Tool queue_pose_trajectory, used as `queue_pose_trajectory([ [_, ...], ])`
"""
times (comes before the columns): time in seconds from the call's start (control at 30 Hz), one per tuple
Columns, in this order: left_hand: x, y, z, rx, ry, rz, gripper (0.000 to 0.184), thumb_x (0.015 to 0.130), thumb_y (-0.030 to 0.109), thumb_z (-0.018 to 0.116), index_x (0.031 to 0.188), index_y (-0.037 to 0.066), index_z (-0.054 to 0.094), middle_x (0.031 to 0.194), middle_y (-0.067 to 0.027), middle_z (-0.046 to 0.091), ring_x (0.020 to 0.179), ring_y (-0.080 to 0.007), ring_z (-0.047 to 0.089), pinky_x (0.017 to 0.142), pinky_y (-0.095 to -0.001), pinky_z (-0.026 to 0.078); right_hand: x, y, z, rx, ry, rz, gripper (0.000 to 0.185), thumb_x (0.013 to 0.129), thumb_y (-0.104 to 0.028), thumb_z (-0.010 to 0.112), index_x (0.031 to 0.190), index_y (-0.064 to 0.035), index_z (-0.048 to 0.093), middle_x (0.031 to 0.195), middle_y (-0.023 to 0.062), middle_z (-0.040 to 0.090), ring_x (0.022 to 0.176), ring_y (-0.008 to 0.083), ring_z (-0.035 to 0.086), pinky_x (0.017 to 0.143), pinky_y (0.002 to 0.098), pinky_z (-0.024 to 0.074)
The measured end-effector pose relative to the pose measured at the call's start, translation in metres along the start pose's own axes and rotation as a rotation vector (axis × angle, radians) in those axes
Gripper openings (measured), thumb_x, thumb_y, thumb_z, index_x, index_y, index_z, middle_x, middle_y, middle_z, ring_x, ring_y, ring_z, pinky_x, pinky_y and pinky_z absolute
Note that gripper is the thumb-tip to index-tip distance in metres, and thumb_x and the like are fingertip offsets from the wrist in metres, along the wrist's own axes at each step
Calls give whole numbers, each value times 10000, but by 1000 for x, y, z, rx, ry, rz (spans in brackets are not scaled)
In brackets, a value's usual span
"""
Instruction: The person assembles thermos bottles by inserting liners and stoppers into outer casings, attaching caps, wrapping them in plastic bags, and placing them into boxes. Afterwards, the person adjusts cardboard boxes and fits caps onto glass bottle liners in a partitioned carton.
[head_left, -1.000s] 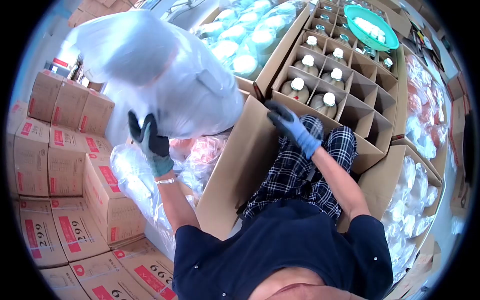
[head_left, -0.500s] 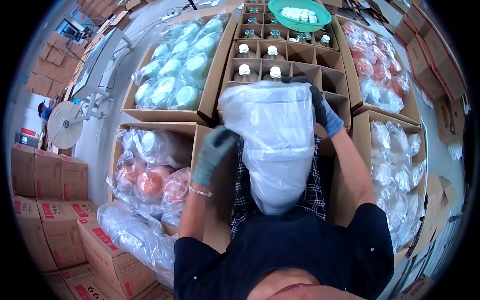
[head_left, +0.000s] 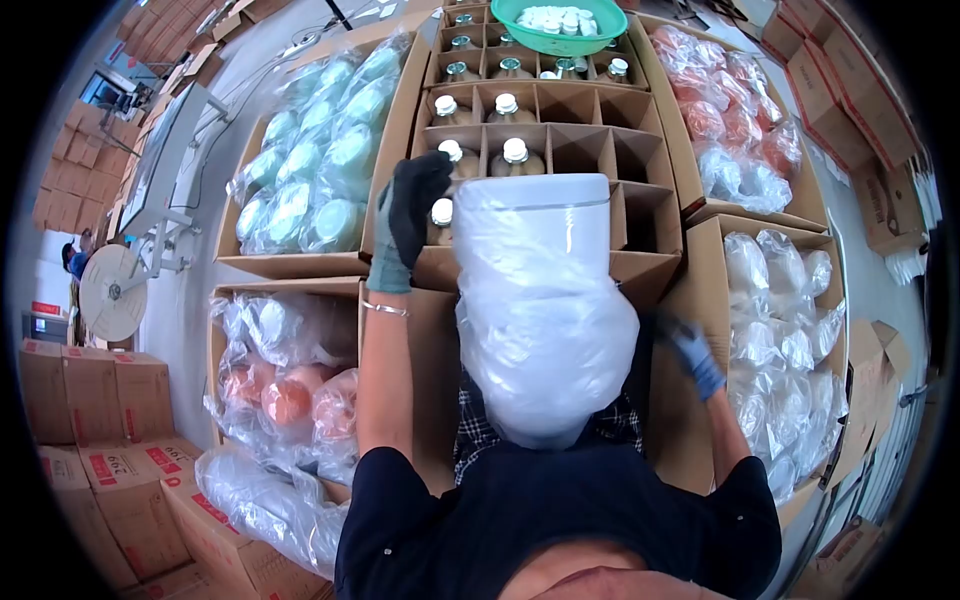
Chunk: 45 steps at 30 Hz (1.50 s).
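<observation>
My left hand [head_left: 410, 215] is hovering by the bottles [head_left: 515, 155], my right hand [head_left: 690, 352] is looking blurry (can't tell if either's gripping); the white tub [head_left: 585, 235] is sitting on my lap [head_left: 474, 428], plastic [head_left: 530, 345] covering most, top corner showing bare.

Two gloved hands [head_left: 408, 215] [head_left: 690, 352], one bagged white container [head_left: 540, 310], one green basin [head_left: 560, 43], one reel [head_left: 112, 295], one bracelet [head_left: 387, 309].

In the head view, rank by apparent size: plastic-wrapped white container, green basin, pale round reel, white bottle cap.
1. Plastic-wrapped white container, helped by looking nearest the camera.
2. Green basin and pale round reel: too alike to rank.
3. White bottle cap.
</observation>
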<state>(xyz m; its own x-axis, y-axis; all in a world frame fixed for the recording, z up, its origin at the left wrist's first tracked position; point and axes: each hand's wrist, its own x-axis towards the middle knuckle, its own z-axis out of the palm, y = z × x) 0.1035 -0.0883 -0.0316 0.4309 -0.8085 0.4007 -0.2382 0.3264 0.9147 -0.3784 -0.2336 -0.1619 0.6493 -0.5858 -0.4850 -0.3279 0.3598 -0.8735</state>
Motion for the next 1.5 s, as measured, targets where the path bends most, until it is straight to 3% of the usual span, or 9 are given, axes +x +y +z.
queue_pose_trajectory([
  [0.23,-72,-1,49,-633,-150,-543,448,976,258,448,1341,0,422,1322,-140,489,1204,-227,493,1003,-354,425,42,-278,136,-454,-167,-1087,468,860,-119,609,1294,7,488,1213,155,573,1132,248,546,982,337,422],
  [0.47,-136,25,-64,-557,-423,-1001,433,961,263,483,1311,8,476,1267,-122,536,1135,-196,539,945,-319,453,80,-300,164,-793,-407,-974,394,812,-242,671,1178,-107,613,1100,79,632,921,255,634,799,358,513],
  [0.6,-19,5,-39,204,-181,-379,551,964,414,414,1311,-12,460,1205,-138,572,1017,-232,583,904,-353,468,57,-306,194,-988,-23,-1332,467,673,-275,724,1070,-54,615,1091,133,617,963,327,607,879,424,472],
  [0.9,2,10,19,-392,300,-81,479,986,342,404,1308,-9,450,1060,-92,558,974,-189,565,907,-356,462,103,-285,124,-241,-134,-737,491,860,-438,584,965,30,687,1163,207,585,1048,342,572,956,462,400],
  [0.97,-31,-31,12,-263,376,-291,477,984,349,409,1336,29,433,1140,-91,543,1020,-194,547,942,-391,436,108,-292,153,-324,-398,-1156,637,832,-579,571,970,32,681,1156,202,586,1010,374,581,949,471,400],
  [1.1,-96,-47,-42,1698,138,-334,510,969,388,430,1352,52,426,1221,-91,529,1050,-199,529,973,-420,406,153,-257,105,-392,-141,-694,531,666,-314,739,1113,-36,663,1244,153,569,1190,286,512,1016,407,392],
  [1.27,-79,-36,-54,675,475,-387,493,962,362,445,1339,44,435,1210,-94,538,1042,-197,535,960,-406,416,142,-243,168,-47,-324,-947,479,921,-315,537,1305,-32,496,1260,145,525,1178,230,509,1005,360,417],
  [1.37,-67,-31,-55,577,474,-386,483,958,347,454,1331,40,440,1203,-96,544,1037,-196,538,952,-398,422,187,-248,204,459,-385,-321,541,986,-428,406,1343,-22,438,1193,158,543,1062,188,569,891,325,509],
  [1.5,-103,-18,-54,599,472,-445,469,953,326,466,1320,34,448,1194,-99,551,1031,-194,543,942,-387,431,249,-203,208,-302,-301,-616,511,877,-390,612,1274,-80,530,1136,194,610,1033,234,615,890,377,502],
])
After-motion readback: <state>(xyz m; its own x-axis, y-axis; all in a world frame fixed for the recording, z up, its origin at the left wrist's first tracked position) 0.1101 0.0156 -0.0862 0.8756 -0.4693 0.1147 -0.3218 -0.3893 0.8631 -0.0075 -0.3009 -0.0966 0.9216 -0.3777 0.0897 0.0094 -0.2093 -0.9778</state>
